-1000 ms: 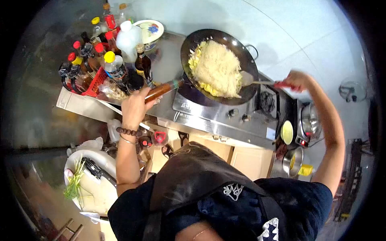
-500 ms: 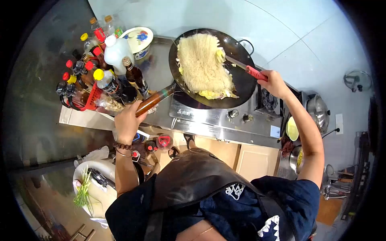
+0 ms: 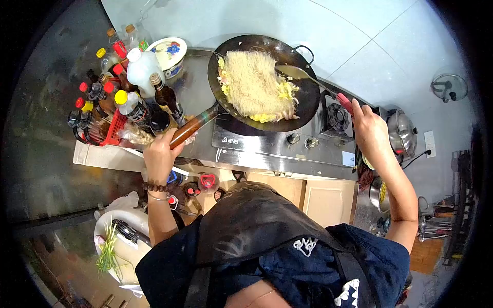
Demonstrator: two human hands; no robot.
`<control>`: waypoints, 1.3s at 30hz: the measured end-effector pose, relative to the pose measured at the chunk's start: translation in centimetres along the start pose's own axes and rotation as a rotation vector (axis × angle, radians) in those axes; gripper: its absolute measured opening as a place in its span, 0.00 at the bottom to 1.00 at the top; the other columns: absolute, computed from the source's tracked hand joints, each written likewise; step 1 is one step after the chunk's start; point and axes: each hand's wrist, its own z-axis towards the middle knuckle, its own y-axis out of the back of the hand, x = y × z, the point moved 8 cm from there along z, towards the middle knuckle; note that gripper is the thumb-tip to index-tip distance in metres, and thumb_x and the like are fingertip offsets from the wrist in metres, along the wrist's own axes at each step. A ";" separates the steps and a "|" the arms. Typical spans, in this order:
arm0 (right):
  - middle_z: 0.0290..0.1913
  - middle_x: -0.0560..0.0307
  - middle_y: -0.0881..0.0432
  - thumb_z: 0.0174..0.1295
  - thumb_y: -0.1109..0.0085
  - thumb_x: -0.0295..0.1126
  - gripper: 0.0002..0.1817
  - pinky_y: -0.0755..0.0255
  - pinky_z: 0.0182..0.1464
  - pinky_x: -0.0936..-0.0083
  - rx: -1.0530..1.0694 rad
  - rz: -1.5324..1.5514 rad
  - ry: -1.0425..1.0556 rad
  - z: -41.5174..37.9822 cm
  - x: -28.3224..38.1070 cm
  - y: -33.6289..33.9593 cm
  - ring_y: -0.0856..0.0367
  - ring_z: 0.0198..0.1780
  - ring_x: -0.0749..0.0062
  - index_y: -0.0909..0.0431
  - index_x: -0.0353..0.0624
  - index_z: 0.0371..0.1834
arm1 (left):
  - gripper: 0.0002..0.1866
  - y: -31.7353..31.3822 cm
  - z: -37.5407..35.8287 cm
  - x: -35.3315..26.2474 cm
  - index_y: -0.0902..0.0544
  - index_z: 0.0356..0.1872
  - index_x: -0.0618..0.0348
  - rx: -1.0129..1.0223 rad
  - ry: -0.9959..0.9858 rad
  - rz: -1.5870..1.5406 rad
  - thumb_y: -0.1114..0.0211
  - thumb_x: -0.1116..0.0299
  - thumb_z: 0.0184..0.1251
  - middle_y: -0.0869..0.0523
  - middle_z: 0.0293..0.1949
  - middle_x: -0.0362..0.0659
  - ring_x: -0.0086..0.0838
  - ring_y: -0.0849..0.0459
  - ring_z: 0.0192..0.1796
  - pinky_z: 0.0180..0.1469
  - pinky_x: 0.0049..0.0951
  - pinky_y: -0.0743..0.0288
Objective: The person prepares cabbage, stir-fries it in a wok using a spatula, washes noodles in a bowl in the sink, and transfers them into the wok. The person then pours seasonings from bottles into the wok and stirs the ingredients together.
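My left hand (image 3: 160,156) is wrapped round the brown wooden handle (image 3: 193,130) of a large dark wok (image 3: 306,97) on the stove. My right hand (image 3: 368,128) grips the red handle of a metal spatula (image 3: 308,76), whose blade is inside the wok at the right edge of the noodles. A flat mass of pale thin noodles (image 3: 254,82) lies in the wok, with yellow and pale green pieces (image 3: 287,90) around its right and lower edges.
Left of the wok stand a red basket (image 3: 116,128) of bottles, a white jug (image 3: 145,72) and a flowered bowl (image 3: 169,53). A lidded pot (image 3: 402,132) is at the right. Lower left, green onions (image 3: 107,251) lie on a white surface.
My right hand has moved right and down, and the spatula blade now shows at the noodles' upper right edge. The noodles look shifted within the wok. My left hand keeps its hold.
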 end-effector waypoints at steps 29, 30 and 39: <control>0.25 0.48 0.23 0.56 0.54 0.23 0.16 0.24 0.22 0.74 -0.060 0.002 0.124 5.0 6.8 -7.6 0.19 0.23 0.62 0.33 0.30 0.49 | 0.19 -0.8 0.3 0.3 0.20 0.42 0.48 0.150 0.105 0.066 0.30 0.57 0.47 0.18 0.29 0.43 0.40 0.19 0.33 0.33 0.35 0.25; 0.27 0.48 0.22 0.56 0.54 0.22 0.15 0.25 0.21 0.75 0.008 0.006 0.133 5.4 6.3 -8.5 0.19 0.23 0.64 0.32 0.30 0.48 | 0.19 -0.5 0.3 0.3 0.20 0.42 0.48 0.086 0.070 0.034 0.30 0.57 0.47 0.18 0.30 0.43 0.40 0.19 0.33 0.34 0.35 0.26; 0.24 0.48 0.23 0.55 0.53 0.22 0.16 0.26 0.20 0.74 -0.039 0.061 0.180 3.7 7.6 -5.9 0.19 0.22 0.63 0.33 0.30 0.47 | 0.20 -0.8 0.4 0.5 0.20 0.43 0.47 0.150 0.114 0.023 0.29 0.58 0.46 0.18 0.30 0.42 0.40 0.18 0.33 0.34 0.35 0.26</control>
